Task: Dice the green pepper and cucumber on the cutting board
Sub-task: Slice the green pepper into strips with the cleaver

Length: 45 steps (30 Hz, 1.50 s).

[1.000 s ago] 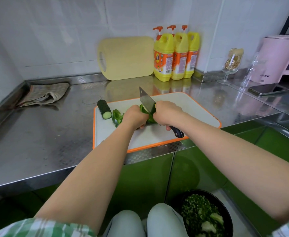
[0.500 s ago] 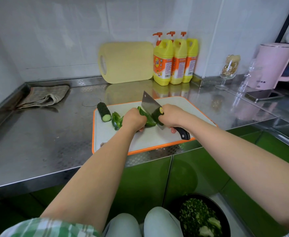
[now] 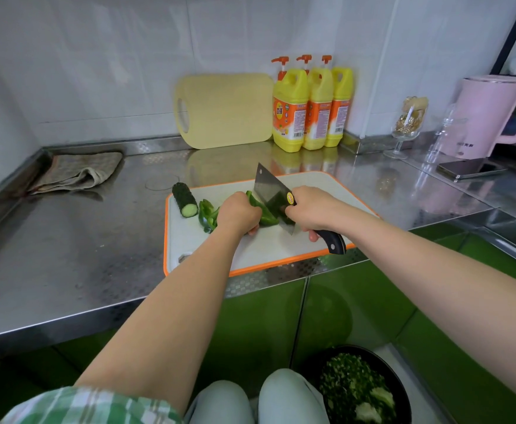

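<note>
The left hand (image 3: 239, 214) lies knuckles-up on the white, orange-rimmed cutting board (image 3: 281, 250), its fingers curled down over a large piece of green pepper (image 3: 264, 216) and holding it against the board. The right hand (image 3: 311, 212) is wrapped round the black handle of a cleaver (image 3: 269, 191); the handle's end sticks out past the fingers toward the board's near edge. The broad blade stands tilted, its square tip pointing away toward the wall, and its face rests right against the pepper piece between the two hands. Whether the edge has gone into the flesh cannot be told.

Just left of the left hand lie a few loose pepper strips (image 3: 207, 213), and beyond them, near the board's far left corner, sits a cucumber stub (image 3: 184, 199) – dark-skinned, its pale cut face turned toward the camera, apart from the strips.

The board lies on a stainless steel counter (image 3: 82, 240). A crumpled cloth (image 3: 76, 172) lies at the back left. Against the tiled wall leans a pale yellow cutting board (image 3: 226, 110), with three yellow pump bottles (image 3: 311, 108) just beside it. Further right stand a stemmed glass (image 3: 408, 127) and a pink kettle (image 3: 492, 114), with a phone (image 3: 470, 169) lying flat in front of the kettle. Below the counter, by the person's knees, is a black bowl of chopped greens (image 3: 357, 387)
</note>
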Each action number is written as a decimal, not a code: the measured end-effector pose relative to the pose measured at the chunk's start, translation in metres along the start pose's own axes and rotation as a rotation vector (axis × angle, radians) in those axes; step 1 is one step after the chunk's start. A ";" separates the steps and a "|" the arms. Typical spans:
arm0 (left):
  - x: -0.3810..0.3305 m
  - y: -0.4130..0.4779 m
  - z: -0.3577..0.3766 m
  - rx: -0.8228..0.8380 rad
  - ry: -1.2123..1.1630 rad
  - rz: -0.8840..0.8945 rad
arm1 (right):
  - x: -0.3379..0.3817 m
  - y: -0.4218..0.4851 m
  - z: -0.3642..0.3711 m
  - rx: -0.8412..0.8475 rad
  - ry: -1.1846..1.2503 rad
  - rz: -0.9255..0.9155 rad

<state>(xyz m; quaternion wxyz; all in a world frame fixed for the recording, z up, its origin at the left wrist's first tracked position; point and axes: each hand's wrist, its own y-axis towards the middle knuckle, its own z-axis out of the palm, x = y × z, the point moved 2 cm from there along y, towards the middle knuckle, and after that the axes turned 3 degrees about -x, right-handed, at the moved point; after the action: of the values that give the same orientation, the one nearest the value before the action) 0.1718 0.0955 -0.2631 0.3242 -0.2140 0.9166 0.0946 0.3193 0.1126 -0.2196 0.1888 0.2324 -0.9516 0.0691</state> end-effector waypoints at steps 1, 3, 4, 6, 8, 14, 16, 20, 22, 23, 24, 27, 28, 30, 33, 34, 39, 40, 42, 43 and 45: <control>0.000 0.000 0.000 -0.001 0.003 0.000 | 0.000 0.000 0.003 -0.001 -0.005 0.007; -0.001 0.000 0.000 -0.003 0.020 0.001 | 0.000 -0.002 0.004 0.003 -0.015 0.011; -0.001 0.000 0.000 -0.004 0.031 0.001 | 0.000 -0.003 0.003 0.012 -0.025 0.009; -0.001 0.001 0.000 -0.002 0.044 -0.003 | 0.001 -0.006 0.000 0.034 -0.043 0.000; -0.001 0.002 0.001 0.001 0.055 -0.004 | 0.001 -0.008 -0.002 0.056 -0.048 -0.006; 0.000 0.006 0.002 0.019 0.062 0.000 | 0.003 -0.001 -0.002 0.094 -0.057 0.014; 0.000 0.006 0.003 0.022 0.061 0.013 | 0.005 0.002 0.004 0.076 -0.049 0.023; 0.002 0.008 0.005 0.017 0.056 0.012 | 0.011 0.008 0.013 0.001 -0.078 0.033; 0.003 0.009 0.006 0.019 0.049 0.017 | 0.011 0.009 0.014 -0.042 -0.085 0.045; 0.003 0.008 0.006 0.020 0.046 0.020 | 0.009 0.009 0.015 -0.065 -0.078 0.055; 0.004 0.009 0.006 0.015 0.046 0.028 | 0.007 0.009 0.016 -0.086 -0.062 0.061; 0.004 0.008 0.006 0.001 0.052 0.034 | -0.002 0.006 0.016 -0.125 0.011 0.055; 0.004 0.008 0.006 -0.004 0.055 0.033 | -0.005 0.005 0.015 -0.136 0.025 0.048; 0.004 0.008 0.006 -0.010 0.071 0.023 | -0.007 0.003 0.008 -0.147 0.043 0.037; 0.004 0.009 0.007 -0.019 0.090 0.007 | -0.002 -0.001 -0.003 -0.096 0.076 0.017; 0.004 0.009 0.008 -0.015 0.094 0.007 | 0.001 -0.003 -0.005 -0.072 0.066 0.010; 0.005 0.010 0.008 -0.015 0.103 0.023 | 0.012 -0.013 0.001 0.028 -0.070 0.030; 0.005 0.011 0.008 -0.021 0.109 0.029 | 0.012 -0.014 0.002 0.027 -0.088 0.033; 0.004 0.011 0.008 -0.027 0.128 0.036 | 0.013 -0.017 0.004 0.019 -0.116 0.032; 0.003 0.011 0.008 -0.026 0.136 0.038 | 0.013 -0.017 0.005 0.012 -0.128 0.032; 0.003 0.012 0.008 -0.023 0.142 0.042 | 0.014 -0.016 0.005 0.013 -0.128 0.039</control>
<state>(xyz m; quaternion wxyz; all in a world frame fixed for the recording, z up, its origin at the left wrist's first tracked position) 0.1691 0.1075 -0.2711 0.2540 -0.2045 0.9404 0.0964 0.3140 0.0916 -0.2182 0.1248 0.2190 -0.9656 0.0638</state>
